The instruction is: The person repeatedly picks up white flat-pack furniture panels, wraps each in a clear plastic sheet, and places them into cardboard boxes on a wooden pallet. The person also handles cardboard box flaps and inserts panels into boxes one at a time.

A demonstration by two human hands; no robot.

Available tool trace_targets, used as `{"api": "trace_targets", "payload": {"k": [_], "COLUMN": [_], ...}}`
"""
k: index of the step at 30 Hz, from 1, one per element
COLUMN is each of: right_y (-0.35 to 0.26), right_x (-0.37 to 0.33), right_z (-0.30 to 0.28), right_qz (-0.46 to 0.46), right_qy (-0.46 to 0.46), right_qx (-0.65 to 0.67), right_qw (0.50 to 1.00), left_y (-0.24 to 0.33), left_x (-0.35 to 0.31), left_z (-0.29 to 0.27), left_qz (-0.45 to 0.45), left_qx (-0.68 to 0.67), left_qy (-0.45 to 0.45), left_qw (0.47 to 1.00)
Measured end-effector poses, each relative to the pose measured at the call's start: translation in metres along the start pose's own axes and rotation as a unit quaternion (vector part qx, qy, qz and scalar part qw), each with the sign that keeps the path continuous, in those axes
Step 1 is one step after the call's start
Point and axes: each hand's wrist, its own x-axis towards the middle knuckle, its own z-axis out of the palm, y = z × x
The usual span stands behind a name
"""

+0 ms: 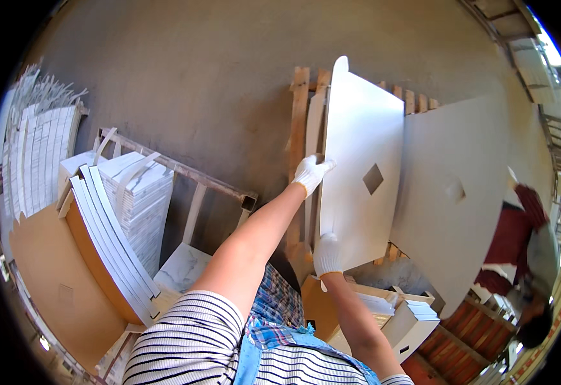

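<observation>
A flat white cardboard sheet (364,128) with a diamond-shaped cutout and a rounded tab at its far end lies over a wooden pallet. My left hand (312,174), in a white knit glove, grips the sheet's left edge about midway along. At its near left corner, my right hand (329,255), gloved the same way, is closed on the sheet; some of its fingers are hidden. Just to the right, a second white sheet (450,192) with a similar diamond mark stands at a slant, its right side close to another person's hand.
Wooden pallet slats (300,96) show around the sheet. On the left are a metal frame (190,170), strapped marble-patterned tiles (139,192) and an open brown carton (69,282). White-edged boxes (415,321) sit near right. A person in a maroon sleeve (531,205) works at far right.
</observation>
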Motion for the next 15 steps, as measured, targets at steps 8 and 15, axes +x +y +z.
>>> {"api": "trace_targets", "payload": {"k": [8,15], "right_y": [-0.031,0.036], "right_x": [0.044,0.131], "right_z": [0.024,0.005], "right_qz": [0.095,0.282], "right_qy": [-0.219,-0.055], "right_qx": [0.070,0.197], "right_qw": [0.969,0.937], "left_y": [-0.012,-0.040], "left_x": [0.088,0.119], "left_z": [-0.019,-0.013], "left_qz": [-0.107,-0.160], "left_qx": [0.052,-0.195], "left_qy": [0.000,-0.011], "left_qw": [0.993,0.968]}}
